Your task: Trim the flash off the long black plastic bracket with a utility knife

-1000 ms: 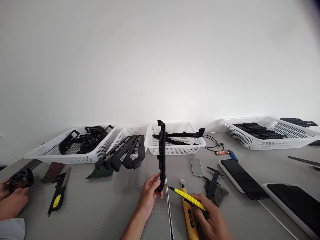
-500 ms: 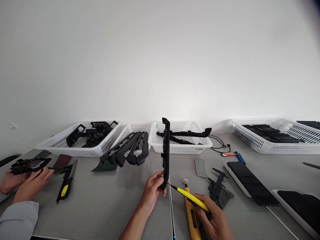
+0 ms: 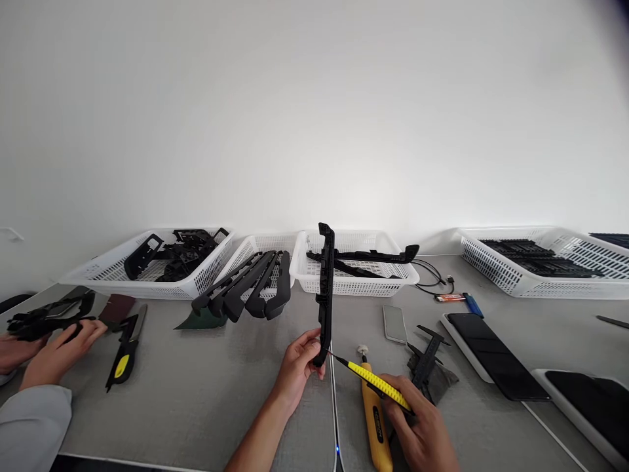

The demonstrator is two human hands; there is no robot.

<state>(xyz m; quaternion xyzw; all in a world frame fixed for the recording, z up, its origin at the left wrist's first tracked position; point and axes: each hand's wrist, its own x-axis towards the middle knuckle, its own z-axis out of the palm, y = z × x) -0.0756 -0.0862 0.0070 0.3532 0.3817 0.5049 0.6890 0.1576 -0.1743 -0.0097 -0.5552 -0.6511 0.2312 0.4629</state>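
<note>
My left hand (image 3: 301, 360) is closed round the lower end of a long, narrow black plastic trim part (image 3: 325, 295), held upright with its ribbed side showing. In my right hand (image 3: 420, 419) is a yellow pen-shaped tool (image 3: 376, 381) with a textured grip. Its thin dark tip points left and meets the trim part's lower end, just by my left fingers; whether it presses in, I cannot tell. Beneath the tool lies a yellow rotary hand grinder (image 3: 376, 426) with a pale round head. My right hand's lower fingers are partly hidden.
At the far left, a co-worker's hands (image 3: 61, 351) hold a black part near a yellow-and-black knife (image 3: 125, 357). White baskets (image 3: 356, 286) with black parts line the wall. Several dark trim pieces (image 3: 246, 288) lean on one. Calipers (image 3: 427, 360), a grey block (image 3: 394, 324) and a phone (image 3: 496, 354) lie right.
The view has shifted slightly. My hands keep nearly the same hold on the trim part and the yellow tool, its tip still at the lower end. The co-worker's hands have moved slightly.
</note>
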